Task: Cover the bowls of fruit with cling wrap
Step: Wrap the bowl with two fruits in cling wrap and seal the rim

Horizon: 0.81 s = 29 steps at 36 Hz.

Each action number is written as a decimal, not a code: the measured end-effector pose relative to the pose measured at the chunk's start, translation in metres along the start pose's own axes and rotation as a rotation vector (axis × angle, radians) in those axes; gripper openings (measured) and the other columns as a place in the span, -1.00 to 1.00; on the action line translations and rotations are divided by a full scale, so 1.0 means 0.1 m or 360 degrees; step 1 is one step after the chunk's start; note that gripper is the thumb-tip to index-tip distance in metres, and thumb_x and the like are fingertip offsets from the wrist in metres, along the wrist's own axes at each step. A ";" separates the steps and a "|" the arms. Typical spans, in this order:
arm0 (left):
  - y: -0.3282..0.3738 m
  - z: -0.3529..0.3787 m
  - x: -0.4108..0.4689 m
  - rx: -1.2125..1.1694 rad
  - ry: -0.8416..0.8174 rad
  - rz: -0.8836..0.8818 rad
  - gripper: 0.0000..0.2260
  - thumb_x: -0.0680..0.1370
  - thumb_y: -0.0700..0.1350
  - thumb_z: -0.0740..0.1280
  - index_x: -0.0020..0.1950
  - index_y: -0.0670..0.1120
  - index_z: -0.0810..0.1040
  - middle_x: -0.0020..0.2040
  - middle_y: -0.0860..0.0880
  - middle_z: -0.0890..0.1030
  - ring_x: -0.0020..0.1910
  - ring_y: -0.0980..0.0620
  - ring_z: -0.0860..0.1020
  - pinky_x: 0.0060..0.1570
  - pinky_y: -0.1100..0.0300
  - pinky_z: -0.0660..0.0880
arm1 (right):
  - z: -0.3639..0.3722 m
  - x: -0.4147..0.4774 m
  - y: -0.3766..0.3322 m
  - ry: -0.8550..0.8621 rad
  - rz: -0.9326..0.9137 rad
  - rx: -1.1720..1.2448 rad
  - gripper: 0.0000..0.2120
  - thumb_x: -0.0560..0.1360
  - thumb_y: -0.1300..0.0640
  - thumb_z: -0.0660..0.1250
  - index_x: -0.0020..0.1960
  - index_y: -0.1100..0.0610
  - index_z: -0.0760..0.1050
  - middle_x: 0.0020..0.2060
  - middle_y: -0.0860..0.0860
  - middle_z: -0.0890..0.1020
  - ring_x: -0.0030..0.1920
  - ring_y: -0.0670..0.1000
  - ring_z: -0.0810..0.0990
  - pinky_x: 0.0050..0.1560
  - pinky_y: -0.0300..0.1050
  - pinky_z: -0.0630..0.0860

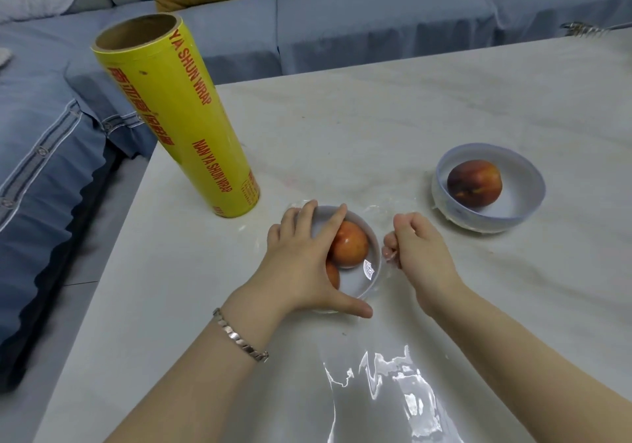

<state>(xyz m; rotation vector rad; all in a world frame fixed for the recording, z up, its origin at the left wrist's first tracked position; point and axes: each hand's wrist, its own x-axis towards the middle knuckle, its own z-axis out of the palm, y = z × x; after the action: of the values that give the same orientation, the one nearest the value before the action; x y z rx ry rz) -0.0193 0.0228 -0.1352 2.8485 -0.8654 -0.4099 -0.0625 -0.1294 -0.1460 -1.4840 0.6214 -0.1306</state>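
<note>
The pale table (376, 117) in front of me is carrying a yellow cling wrap roll (178, 121), which is standing upright near its left edge. A near bowl (359, 283) is sitting just beside the roll's foot, and a second bowl (526, 203) is resting further right, well apart. A sheet of film (383, 384) is lying crumpled and shining toward my edge

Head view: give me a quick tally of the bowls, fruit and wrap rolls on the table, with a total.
Bowls: 2, the near bowl and the far bowl
Fruit: 3 visible, that one and another in the near bowl, one in the far bowl
Wrap rolls: 1, the yellow roll, standing on end
Total: 6
</note>
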 end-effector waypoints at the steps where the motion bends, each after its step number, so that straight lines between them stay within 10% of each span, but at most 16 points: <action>1: 0.01 0.00 0.00 -0.0001 0.0008 -0.0004 0.21 0.09 0.46 0.41 0.49 0.19 -0.28 0.53 -0.02 -0.20 0.50 -0.09 -0.21 0.44 0.00 -0.11 | 0.03 0.00 0.01 0.0056 -0.0056 -0.0024 -0.75 0.59 0.16 0.05 -0.27 0.11 0.22 -0.45 0.03 0.34 -0.45 -0.04 0.33 -0.44 -0.32 0.34; 10: 0.02 0.00 -0.01 -0.0006 0.0031 -0.0046 0.18 0.14 0.46 0.38 0.49 0.15 -0.30 0.52 0.00 -0.18 0.49 -0.08 -0.19 0.43 0.02 -0.08 | 0.06 0.11 0.25 0.0460 -0.0242 -0.0300 -0.74 0.59 0.04 0.01 -0.27 0.03 0.21 -0.34 0.19 0.49 -0.27 0.19 0.50 -0.05 0.23 0.50; 20: 0.03 -0.05 -0.02 -0.0296 -0.0008 -0.0211 0.14 0.17 0.39 0.44 0.52 0.10 -0.17 0.51 0.08 -0.06 0.48 -0.03 -0.01 0.40 0.00 0.09 | 0.03 0.29 0.29 0.0296 -0.0047 -0.0714 -0.77 0.59 0.12 0.08 -0.20 0.19 0.29 -0.24 0.10 0.44 -0.15 0.08 0.38 -0.28 -0.16 0.13; 26: -0.04 -0.10 0.00 -0.0763 0.0064 -0.0374 -0.23 0.43 0.25 0.33 0.52 0.05 0.07 0.50 0.08 0.13 0.45 -0.01 0.13 0.35 0.13 0.16 | -0.12 0.06 0.07 -0.0081 0.0274 -0.0193 -0.43 0.57 -0.13 0.08 -0.22 0.33 0.57 -0.34 0.17 0.61 -0.32 0.09 0.53 -0.28 -0.15 0.45; 29: 0.00 -0.10 0.03 -0.0953 0.0212 -0.0490 -0.45 0.52 0.19 0.24 0.46 0.06 0.24 0.46 0.06 0.24 0.44 -0.02 0.11 0.34 0.18 0.11 | -0.13 -0.04 0.05 -0.0386 0.0465 0.0032 -0.58 0.48 -0.14 0.26 -0.33 0.19 0.49 -0.52 0.03 0.52 -0.50 -0.05 0.53 -0.26 -0.14 0.58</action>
<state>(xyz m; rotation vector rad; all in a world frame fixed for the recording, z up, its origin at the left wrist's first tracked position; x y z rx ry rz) -0.0134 0.0218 -0.1263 2.4020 -0.2171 -0.4191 -0.0740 -0.1388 -0.1494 -1.3484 0.6292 0.2650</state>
